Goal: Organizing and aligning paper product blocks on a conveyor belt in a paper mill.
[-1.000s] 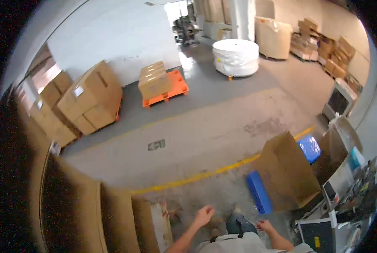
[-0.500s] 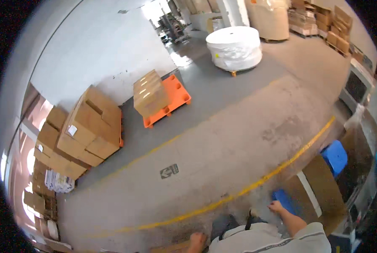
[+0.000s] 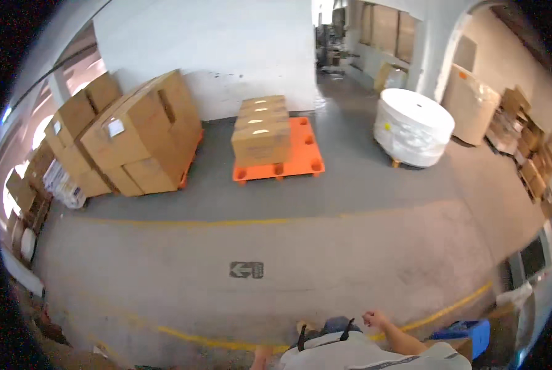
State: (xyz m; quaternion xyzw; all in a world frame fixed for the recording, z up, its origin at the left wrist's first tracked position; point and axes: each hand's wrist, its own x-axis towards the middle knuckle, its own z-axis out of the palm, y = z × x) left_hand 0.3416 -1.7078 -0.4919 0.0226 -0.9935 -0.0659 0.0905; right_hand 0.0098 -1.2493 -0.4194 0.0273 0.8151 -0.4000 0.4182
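Observation:
My right hand (image 3: 373, 319) is held out in front of my body, above the concrete floor near a yellow line. Its fingers are curled in, and nothing shows between them. Low at the picture's lower edge, part of my left hand (image 3: 262, 356) appears beside my light shirt; its fingers are not visible. Closest to my right forearm is a blue plastic bin (image 3: 473, 336), next to a cardboard box at the lower right. Neither hand touches anything that I can see.
Stacked cartons (image 3: 143, 132) stand at the left. Against the white wall, an orange pallet (image 3: 304, 148) carries several cartons (image 3: 260, 132). A large white wrapped roll (image 3: 415, 126) stands right of it. Yellow lines and an arrow sign (image 3: 246, 270) mark the floor. More cartons (image 3: 529, 145) pile at far right.
My view has turned right and levelled, so the pallet and the wrapped roll sit further right. My body has turned away from the cardboard box and blue bins, which now lie lower.

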